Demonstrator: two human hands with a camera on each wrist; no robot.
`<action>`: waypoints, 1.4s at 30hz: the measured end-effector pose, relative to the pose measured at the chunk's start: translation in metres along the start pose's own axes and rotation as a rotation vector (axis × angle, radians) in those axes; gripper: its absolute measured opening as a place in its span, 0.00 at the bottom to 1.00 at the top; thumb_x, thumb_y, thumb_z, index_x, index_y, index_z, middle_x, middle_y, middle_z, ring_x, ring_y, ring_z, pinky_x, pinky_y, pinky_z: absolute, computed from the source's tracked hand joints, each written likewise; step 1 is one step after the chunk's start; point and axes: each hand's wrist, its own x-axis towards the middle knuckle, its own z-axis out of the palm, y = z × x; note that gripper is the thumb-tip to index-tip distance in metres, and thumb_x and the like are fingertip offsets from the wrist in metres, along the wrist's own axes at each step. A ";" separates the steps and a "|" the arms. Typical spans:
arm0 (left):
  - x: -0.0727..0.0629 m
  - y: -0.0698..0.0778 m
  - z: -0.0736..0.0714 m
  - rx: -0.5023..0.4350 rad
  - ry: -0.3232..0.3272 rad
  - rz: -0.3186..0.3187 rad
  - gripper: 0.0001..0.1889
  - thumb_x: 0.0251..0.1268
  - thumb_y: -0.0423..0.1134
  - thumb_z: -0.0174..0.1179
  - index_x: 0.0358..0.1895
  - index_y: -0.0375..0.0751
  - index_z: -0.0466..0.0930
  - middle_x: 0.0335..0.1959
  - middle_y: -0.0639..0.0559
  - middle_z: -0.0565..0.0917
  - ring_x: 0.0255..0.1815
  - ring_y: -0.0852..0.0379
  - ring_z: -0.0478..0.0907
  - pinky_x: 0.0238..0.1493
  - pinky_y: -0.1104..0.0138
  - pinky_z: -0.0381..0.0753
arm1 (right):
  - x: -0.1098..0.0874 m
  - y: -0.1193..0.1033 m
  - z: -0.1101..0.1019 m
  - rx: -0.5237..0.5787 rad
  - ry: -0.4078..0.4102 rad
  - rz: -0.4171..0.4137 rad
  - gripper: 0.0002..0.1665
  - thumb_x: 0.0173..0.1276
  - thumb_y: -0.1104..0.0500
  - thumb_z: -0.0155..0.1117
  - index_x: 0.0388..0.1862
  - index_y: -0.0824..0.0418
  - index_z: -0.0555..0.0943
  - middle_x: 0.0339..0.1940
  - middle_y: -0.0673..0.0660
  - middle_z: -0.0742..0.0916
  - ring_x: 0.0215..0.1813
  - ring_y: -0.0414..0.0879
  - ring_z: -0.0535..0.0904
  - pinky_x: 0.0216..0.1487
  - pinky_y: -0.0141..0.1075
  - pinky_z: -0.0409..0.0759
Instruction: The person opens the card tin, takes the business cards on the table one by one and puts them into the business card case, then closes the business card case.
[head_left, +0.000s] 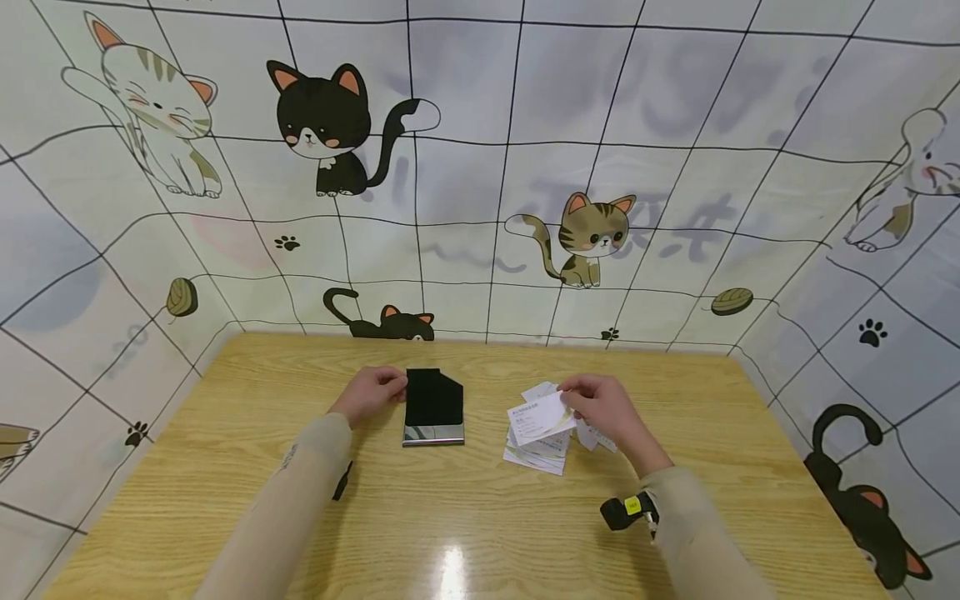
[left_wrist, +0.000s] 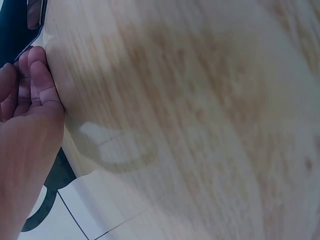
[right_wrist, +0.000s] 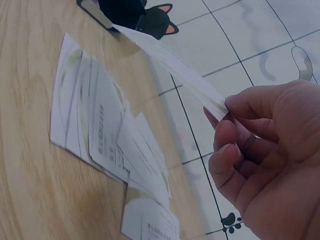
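A card case [head_left: 433, 402], black with a shiny silver strip along its near edge, lies on the wooden table left of centre. My left hand [head_left: 370, 392] pinches its left edge between thumb and fingers; in the left wrist view only a dark corner of the case [left_wrist: 17, 30] shows beside the fingers. Over on the right, my right hand [head_left: 603, 406] pinches a white business card [head_left: 540, 418] by one corner. That card is raised above a loose, overlapping pile of business cards [right_wrist: 105, 125] printed with small dark text.
The wooden table [head_left: 442, 517] stands against a fabric backdrop [head_left: 465, 175] printed with cats and grid lines, which also hangs at both sides. Black camera gear [head_left: 622, 511] is strapped to the right wrist. A bright reflection falls on the table's near part.
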 end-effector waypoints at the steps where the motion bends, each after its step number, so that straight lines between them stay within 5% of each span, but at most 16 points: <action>1: 0.000 0.000 0.000 0.003 0.002 0.001 0.11 0.81 0.37 0.55 0.43 0.35 0.86 0.31 0.50 0.86 0.37 0.57 0.80 0.52 0.60 0.76 | 0.000 -0.001 0.002 0.019 -0.003 -0.006 0.10 0.75 0.65 0.62 0.49 0.70 0.85 0.29 0.55 0.84 0.28 0.47 0.75 0.27 0.32 0.73; 19: 0.001 -0.001 0.001 -0.008 0.005 0.001 0.11 0.80 0.37 0.56 0.43 0.35 0.86 0.30 0.50 0.86 0.36 0.57 0.81 0.51 0.61 0.78 | 0.005 -0.014 0.051 0.135 -0.013 -0.098 0.10 0.76 0.66 0.62 0.50 0.69 0.85 0.27 0.59 0.85 0.27 0.46 0.76 0.29 0.37 0.78; 24: 0.001 -0.001 0.001 -0.007 0.005 0.003 0.11 0.80 0.37 0.56 0.43 0.34 0.86 0.30 0.51 0.85 0.35 0.58 0.80 0.50 0.63 0.77 | 0.012 -0.016 0.065 0.160 0.003 -0.087 0.09 0.75 0.66 0.63 0.49 0.68 0.86 0.28 0.59 0.86 0.25 0.44 0.76 0.28 0.33 0.76; 31: 0.001 -0.001 0.001 -0.010 0.007 0.003 0.11 0.80 0.37 0.56 0.42 0.34 0.86 0.30 0.51 0.86 0.35 0.58 0.80 0.49 0.64 0.77 | 0.019 -0.020 0.084 0.197 0.023 -0.078 0.07 0.73 0.66 0.65 0.47 0.66 0.86 0.29 0.57 0.87 0.27 0.47 0.79 0.30 0.41 0.81; 42: -0.004 0.006 0.002 -0.025 0.014 -0.005 0.11 0.80 0.36 0.56 0.43 0.32 0.85 0.31 0.47 0.86 0.36 0.56 0.80 0.48 0.65 0.76 | 0.027 -0.029 0.110 0.208 0.057 -0.136 0.06 0.72 0.69 0.65 0.45 0.68 0.86 0.31 0.61 0.87 0.29 0.53 0.82 0.28 0.34 0.78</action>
